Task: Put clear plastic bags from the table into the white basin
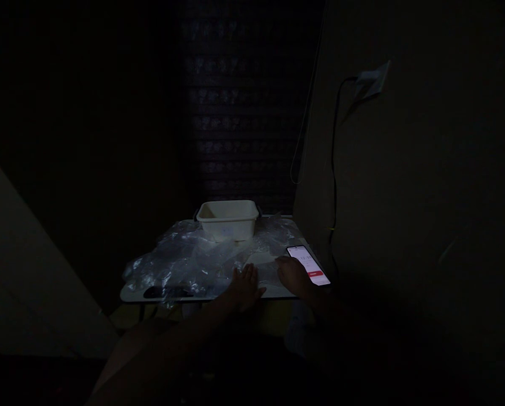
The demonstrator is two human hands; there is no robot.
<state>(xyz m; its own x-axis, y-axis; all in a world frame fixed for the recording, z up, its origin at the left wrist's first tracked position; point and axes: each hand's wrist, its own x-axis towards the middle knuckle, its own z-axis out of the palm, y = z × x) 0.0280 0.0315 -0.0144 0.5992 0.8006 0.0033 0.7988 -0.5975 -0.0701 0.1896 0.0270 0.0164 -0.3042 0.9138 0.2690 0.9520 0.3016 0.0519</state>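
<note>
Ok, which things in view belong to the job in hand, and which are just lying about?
In the job:
- left hand, right hand
- clear plastic
- table
- white tub, perhaps

Seemingly just there:
- lit phone
- wall cord

Counted: one table (273,292), one tub (228,230), one lit phone (315,265), one wall outlet (379,78), one black cord (333,163), two hands: left hand (244,286), right hand (293,274). Clear plastic bags (180,259): several, exact number indeterminable.
</note>
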